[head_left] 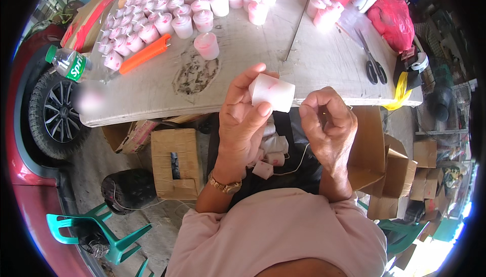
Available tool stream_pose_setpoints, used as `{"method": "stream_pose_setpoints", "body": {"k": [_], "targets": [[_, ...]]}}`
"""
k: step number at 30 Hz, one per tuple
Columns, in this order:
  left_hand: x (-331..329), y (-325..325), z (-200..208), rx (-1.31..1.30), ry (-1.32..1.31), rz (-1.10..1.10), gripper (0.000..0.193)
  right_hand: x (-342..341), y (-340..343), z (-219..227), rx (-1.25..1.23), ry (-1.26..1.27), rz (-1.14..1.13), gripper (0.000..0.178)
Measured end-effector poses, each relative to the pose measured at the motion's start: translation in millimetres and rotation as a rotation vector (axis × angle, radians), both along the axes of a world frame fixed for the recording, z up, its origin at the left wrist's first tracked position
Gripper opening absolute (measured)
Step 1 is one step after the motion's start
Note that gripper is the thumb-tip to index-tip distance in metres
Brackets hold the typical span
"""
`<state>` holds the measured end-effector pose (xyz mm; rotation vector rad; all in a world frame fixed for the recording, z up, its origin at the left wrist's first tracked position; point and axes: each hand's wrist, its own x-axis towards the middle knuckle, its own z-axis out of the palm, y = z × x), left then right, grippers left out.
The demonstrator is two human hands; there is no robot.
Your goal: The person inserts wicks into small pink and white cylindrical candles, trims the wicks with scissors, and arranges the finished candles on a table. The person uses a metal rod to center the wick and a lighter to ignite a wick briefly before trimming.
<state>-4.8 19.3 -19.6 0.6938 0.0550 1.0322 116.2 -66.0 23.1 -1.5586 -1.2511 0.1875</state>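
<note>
Candle (274, 93) is pinched on its side in the left hand (243, 112), at the table (253, 39)'s near edge; right hand (330, 122) curled, whether gripping I cannot tell. Wicked rows (181, 11) far left look done; lap candles (276, 159), partly covered, seem unfinished. Any wick on the held one is hidden

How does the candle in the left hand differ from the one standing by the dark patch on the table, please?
The held candle is tipped on its side in the left hand, while the table candle stands upright. The held candle looks mostly white with a reddish mark; the table candle looks pinker. Both are short and roughly cylindrical.
</note>
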Motion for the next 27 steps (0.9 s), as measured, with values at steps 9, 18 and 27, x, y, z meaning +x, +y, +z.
{"method": "stream_pose_setpoints", "body": {"k": [9, 18, 27], "targets": [[-2.0, -1.0, -1.2, 0.060, -0.018, -0.017, 0.061, 1.8, 1.0, -0.8, 0.095, -0.007, 0.094, 0.015], [0.3, -2.4, -2.5, 0.047, -0.019, -0.042, 0.062, 2.7, -1.7, 3.2, 0.063, -0.042, 0.079, 0.012], [2.6, -3.7, -2.9, -0.021, -0.053, -0.095, 0.062, 1.3, 1.0, 2.4, 0.090, -0.115, 0.046, 0.011]]}}
